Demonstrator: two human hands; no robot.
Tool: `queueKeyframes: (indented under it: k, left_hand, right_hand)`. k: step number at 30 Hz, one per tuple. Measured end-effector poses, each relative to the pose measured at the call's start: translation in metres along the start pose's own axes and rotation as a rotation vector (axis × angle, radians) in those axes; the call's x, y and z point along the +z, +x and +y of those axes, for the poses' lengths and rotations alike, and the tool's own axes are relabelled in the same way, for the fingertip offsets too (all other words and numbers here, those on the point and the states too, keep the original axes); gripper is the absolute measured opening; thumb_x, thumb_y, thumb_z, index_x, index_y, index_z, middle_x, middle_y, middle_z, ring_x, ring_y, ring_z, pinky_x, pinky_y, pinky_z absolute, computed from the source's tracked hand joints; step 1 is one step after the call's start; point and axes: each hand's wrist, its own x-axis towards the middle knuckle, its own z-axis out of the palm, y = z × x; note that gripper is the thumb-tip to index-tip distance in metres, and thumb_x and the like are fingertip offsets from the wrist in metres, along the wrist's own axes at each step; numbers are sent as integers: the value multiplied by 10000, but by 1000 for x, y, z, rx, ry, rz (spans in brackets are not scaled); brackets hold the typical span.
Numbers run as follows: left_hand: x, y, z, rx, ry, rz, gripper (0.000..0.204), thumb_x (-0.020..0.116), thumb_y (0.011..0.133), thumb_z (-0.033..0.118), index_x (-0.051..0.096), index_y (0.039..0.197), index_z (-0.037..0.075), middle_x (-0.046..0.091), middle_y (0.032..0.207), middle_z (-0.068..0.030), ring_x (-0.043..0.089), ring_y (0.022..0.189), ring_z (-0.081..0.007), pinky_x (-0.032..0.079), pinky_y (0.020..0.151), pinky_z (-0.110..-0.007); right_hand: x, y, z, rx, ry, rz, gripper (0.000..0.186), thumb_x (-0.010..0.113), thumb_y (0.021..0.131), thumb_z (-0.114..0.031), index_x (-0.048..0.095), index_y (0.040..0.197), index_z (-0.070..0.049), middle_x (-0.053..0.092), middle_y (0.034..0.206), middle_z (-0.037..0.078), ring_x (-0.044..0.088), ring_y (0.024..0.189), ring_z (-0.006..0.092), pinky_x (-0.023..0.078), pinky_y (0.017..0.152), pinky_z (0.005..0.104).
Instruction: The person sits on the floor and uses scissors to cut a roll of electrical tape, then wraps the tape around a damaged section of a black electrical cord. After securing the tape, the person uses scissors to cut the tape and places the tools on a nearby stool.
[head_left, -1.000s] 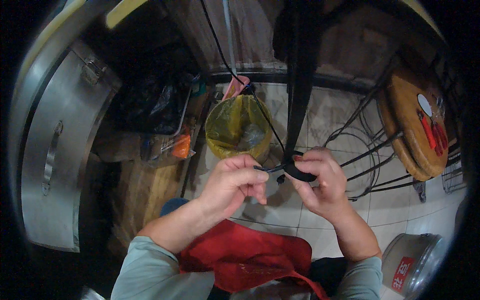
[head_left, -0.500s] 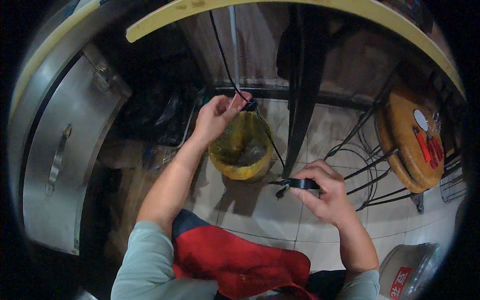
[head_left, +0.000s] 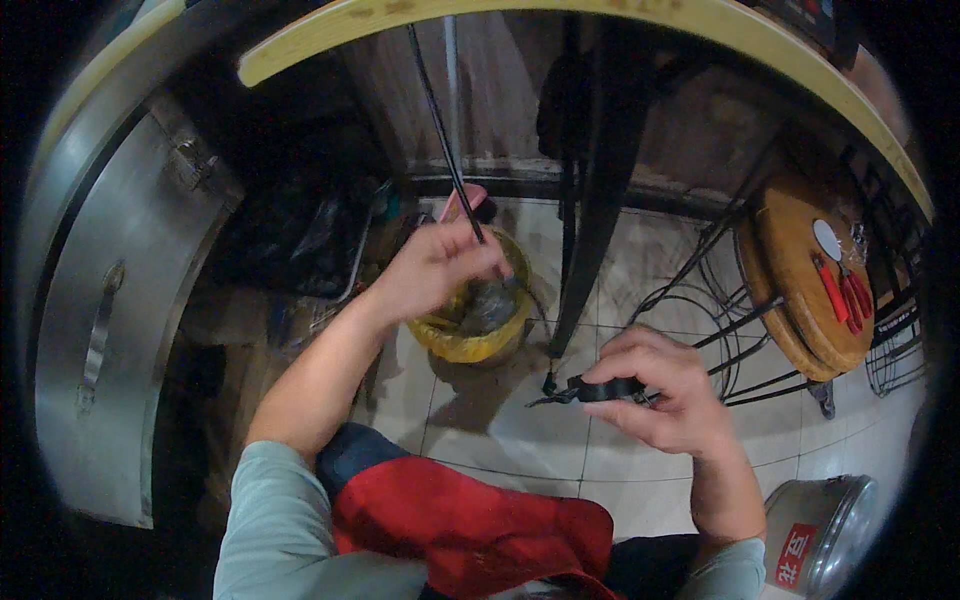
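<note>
A thin black cable (head_left: 435, 110) hangs down past a yellow-lined bin (head_left: 460, 340). My left hand (head_left: 445, 262) has its fingers closed on the cable over the bin. Lower to the right, my right hand (head_left: 665, 390) grips a roll of black tape (head_left: 610, 392), with a short dark end sticking out toward the left. Just left of the roll, a small dark cable end (head_left: 549, 382) shows near the foot of a black upright post (head_left: 594, 220).
A steel cabinet (head_left: 140, 320) stands left; a dark plastic-covered tray (head_left: 290, 250) sits beside it. Right is a wooden stool (head_left: 785, 320) holding scissors and red-handled tools, among black metal legs. A yellow wooden edge (head_left: 600, 12) arches overhead; a metal canister (head_left: 835, 510) stands lower right.
My left hand left the tape, reached up toward the pink object, then came down onto the cable. My right hand, still holding the tape, has moved slightly right and down.
</note>
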Motion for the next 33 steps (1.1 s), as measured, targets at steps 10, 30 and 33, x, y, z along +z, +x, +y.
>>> queueKeyframes:
  k: [10, 30, 33]
  left_hand:
    - [-16, -49, 89, -296, -611, -77, 213, 549, 963, 199, 532, 1019, -6, 649, 977, -171, 692, 840, -286, 578, 741, -384]
    - [-2, -39, 141, 619, 881, 16, 300, 755, 754, 213, 616, 968, 55, 627, 992, -113, 548, 1071, -346, 423, 931, -453]
    - [-14, -25, 133, 616, 854, -197, 284, 744, 766, 243, 608, 938, 62, 620, 1007, -99, 526, 1110, -372, 389, 988, -490]
  right_hand:
    - [-4, 68, 13, 74, 900, -161, 278, 737, 733, -100, 621, 981, -49, 567, 1254, 216, 551, 1177, 317, 442, 979, 422]
    - [10, 41, -23, 258, 947, -177, 312, 756, 663, 32, 619, 944, 15, 662, 1035, 229, 670, 946, 272, 552, 835, 374]
    - [5, 44, -27, 246, 965, -180, 307, 753, 667, 35, 619, 943, 14, 660, 1047, 230, 673, 941, 274, 551, 837, 379]
